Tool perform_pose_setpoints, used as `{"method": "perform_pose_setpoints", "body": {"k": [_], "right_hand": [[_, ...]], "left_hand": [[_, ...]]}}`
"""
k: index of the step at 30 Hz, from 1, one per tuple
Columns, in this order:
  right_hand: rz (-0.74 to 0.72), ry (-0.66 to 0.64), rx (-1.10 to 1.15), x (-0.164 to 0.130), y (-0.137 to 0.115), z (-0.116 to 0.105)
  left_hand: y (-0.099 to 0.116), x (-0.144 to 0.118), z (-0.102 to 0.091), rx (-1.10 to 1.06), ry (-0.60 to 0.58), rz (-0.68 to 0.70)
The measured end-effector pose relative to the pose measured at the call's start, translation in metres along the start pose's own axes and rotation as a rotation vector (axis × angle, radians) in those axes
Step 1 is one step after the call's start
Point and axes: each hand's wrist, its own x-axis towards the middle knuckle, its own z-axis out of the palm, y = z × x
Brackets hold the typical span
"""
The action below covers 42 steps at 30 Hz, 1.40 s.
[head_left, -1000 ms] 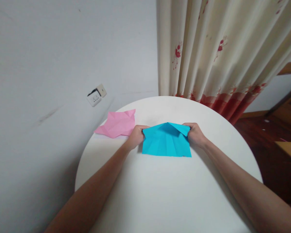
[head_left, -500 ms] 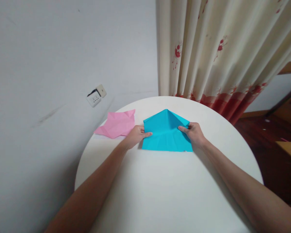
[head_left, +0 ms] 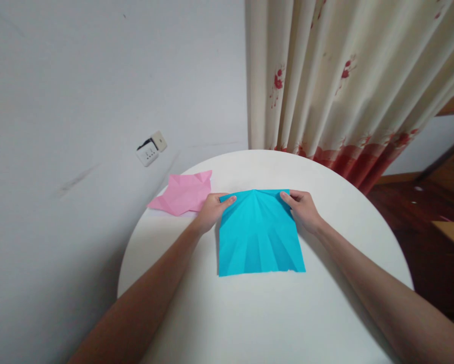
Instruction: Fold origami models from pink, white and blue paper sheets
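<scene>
your left hand [head_left: 212, 212] and right hand [head_left: 302, 210] each pinch a top corner of the blue paper [head_left: 259, 235], flat at centre frame on the table [head_left: 250, 313].

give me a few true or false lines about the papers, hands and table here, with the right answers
1. The blue paper lies spread on the round white table. True.
2. The left hand holds the pink paper. False: it grips the blue paper's far left corner.
3. The right hand grips the blue paper's far right corner. True.
4. The pink paper lies right of the blue one. False: it lies to its left.
5. The curtain is plain green. False: it is cream with red flowers.
</scene>
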Motion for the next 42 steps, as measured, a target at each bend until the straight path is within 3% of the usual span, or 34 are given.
{"method": "perform_pose_setpoints", "body": {"k": [5, 9, 16, 22, 28, 36, 42], "right_hand": [[-0.08, 0.089, -0.074, 0.003, 0.005, -0.003], [-0.071, 0.089, -0.125, 0.004, 0.004, -0.004], [0.006, -0.045, -0.108, 0.007, 0.001, -0.01], [0.046, -0.217, -0.181, 0.005, 0.002, -0.007], [0.009, -0.361, -0.26, -0.001, 0.003, 0.001], [-0.05, -0.457, -0.348, -0.002, 0.002, 0.0], [-0.05, -0.473, -0.326, 0.001, 0.005, -0.006]], "left_hand": [[0.003, 0.0, 0.003, 0.101, 0.03, 0.042], [0.001, 0.0, 0.004, 0.09, 0.03, 0.046], [0.004, 0.003, -0.011, 0.148, -0.166, -0.012], [0.01, 0.006, -0.015, 0.315, -0.278, 0.039], [0.009, -0.002, 0.008, 0.373, -0.262, -0.037], [0.011, -0.006, 0.018, 0.381, -0.318, 0.068], [0.011, -0.007, 0.021, 0.579, -0.208, 0.177]]}}
